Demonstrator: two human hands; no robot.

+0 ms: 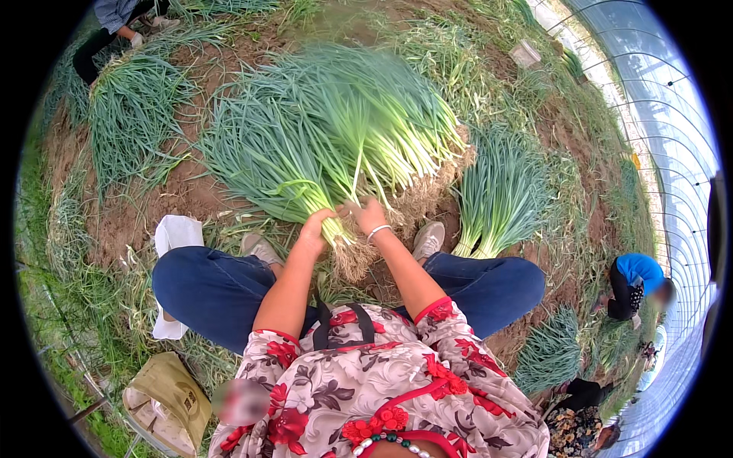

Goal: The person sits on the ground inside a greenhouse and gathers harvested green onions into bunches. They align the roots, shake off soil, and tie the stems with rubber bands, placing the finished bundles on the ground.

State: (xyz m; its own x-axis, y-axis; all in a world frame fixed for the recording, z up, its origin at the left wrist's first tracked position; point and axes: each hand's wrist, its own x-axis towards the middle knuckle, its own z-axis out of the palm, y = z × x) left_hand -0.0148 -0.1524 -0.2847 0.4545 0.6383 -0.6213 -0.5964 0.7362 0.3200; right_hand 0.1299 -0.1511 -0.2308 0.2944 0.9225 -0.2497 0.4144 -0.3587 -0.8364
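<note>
My left hand (315,230) is closed around the pale stems of a bunch of green onions (329,220), just above its brown roots, which hang between my knees. Close beside it, my right hand (369,214), with a white bracelet at the wrist, has its fingers at the base of a few stems; a blur hides part of the fingers. Beyond both hands a large pile of green onions (343,114) lies on the soil, leaves pointing away and left, roots (424,197) toward the right. Tied green onion bundles (498,194) rest to the right.
A paper bag (194,395) stands at lower left, near a white object (177,235) beside my knee. Another person's gloved hand (136,40) is by onions at upper left. Two people crouch at the right. A whitish container (525,54) sits at upper right, near the plastic greenhouse wall (658,74).
</note>
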